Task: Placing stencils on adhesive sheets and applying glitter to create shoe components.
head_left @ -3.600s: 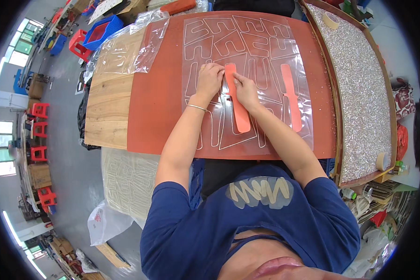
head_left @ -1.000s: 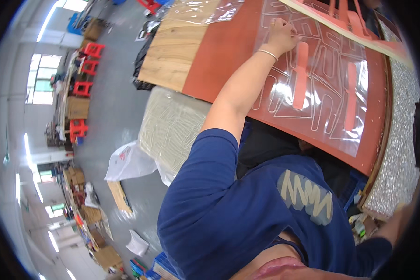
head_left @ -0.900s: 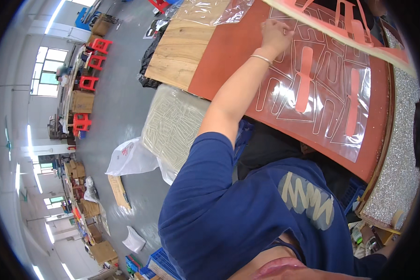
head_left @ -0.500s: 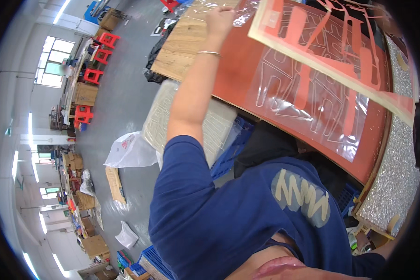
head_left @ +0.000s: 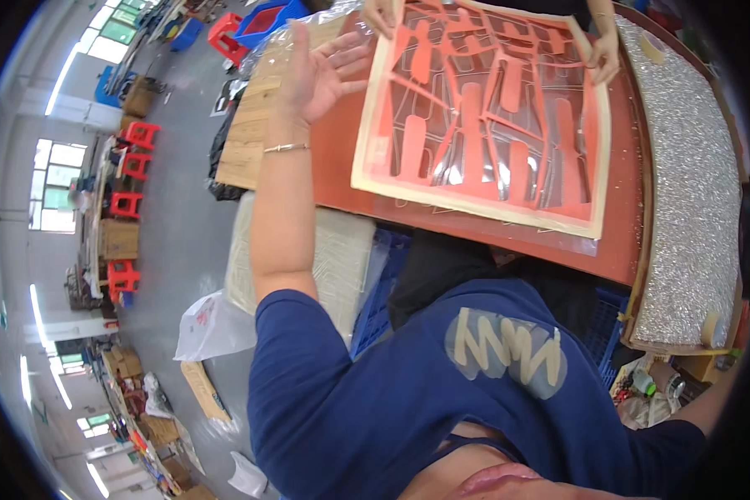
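My left hand (head_left: 329,77) is raised over the left part of the reddish-brown work board (head_left: 335,171), with fingers spread and nothing in it. Beside it is a stencil frame (head_left: 483,210) with a cream border and pink cut-out shapes. A co-worker's two hands, at the far left corner (head_left: 379,17) and the right edge (head_left: 604,57), hold this frame over a clear plastic sheet (head_left: 571,243), whose near edge shows. I cannot tell whether the frame touches the sheet. My right forearm (head_left: 712,404) leaves the view at the lower right; its hand is out of sight.
A wooden board (head_left: 246,137) and crinkled clear film lie left of the work board. A silvery glitter surface (head_left: 692,208) runs along the right. Below left sit a pale patterned stack (head_left: 329,258) and a blue crate (head_left: 382,287). Red stools (head_left: 127,204) line the far side.
My left hand has let go of the clear film and turned open, palm showing. The stencil frame, formerly slanted at the upper right, has come over the clear sheet. The view has shifted.
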The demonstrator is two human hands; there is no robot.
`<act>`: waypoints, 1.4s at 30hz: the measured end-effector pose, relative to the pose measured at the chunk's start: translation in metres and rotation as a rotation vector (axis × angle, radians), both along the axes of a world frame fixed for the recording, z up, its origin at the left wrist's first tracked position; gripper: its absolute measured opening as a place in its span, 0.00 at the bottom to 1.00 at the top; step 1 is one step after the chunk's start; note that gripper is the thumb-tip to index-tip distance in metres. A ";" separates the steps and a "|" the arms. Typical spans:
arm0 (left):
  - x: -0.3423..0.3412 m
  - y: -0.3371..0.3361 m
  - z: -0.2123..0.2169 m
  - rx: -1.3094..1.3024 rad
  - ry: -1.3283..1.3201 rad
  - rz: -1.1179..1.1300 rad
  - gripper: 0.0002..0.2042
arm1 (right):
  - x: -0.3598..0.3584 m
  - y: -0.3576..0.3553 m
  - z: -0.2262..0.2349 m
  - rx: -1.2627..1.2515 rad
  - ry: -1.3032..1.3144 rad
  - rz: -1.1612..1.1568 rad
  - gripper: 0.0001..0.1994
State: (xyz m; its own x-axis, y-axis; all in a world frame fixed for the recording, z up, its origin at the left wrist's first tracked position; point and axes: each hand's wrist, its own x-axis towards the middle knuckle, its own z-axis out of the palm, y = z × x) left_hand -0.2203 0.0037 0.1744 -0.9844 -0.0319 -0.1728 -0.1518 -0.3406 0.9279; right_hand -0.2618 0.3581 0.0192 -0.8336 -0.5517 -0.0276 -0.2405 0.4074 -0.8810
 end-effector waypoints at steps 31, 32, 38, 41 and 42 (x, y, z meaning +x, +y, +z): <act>0.033 -0.018 -0.125 -0.803 -0.181 -0.164 0.15 | 0.007 0.182 0.066 0.441 0.348 -0.680 0.38; 0.037 -0.012 -0.128 -0.799 -0.170 -0.196 0.15 | -0.001 0.177 0.020 0.419 0.246 -0.687 0.41; 0.061 0.029 -0.113 -0.170 -0.213 -0.346 0.15 | -0.012 0.153 -0.037 0.391 0.212 -0.698 0.37; 0.047 0.029 -0.119 -0.017 -0.232 -0.314 0.19 | -0.023 0.156 -0.007 0.195 -0.152 -0.494 0.29; 0.039 0.026 -0.119 0.034 -0.158 -0.306 0.20 | -0.021 0.155 0.010 0.197 -0.278 -0.402 0.21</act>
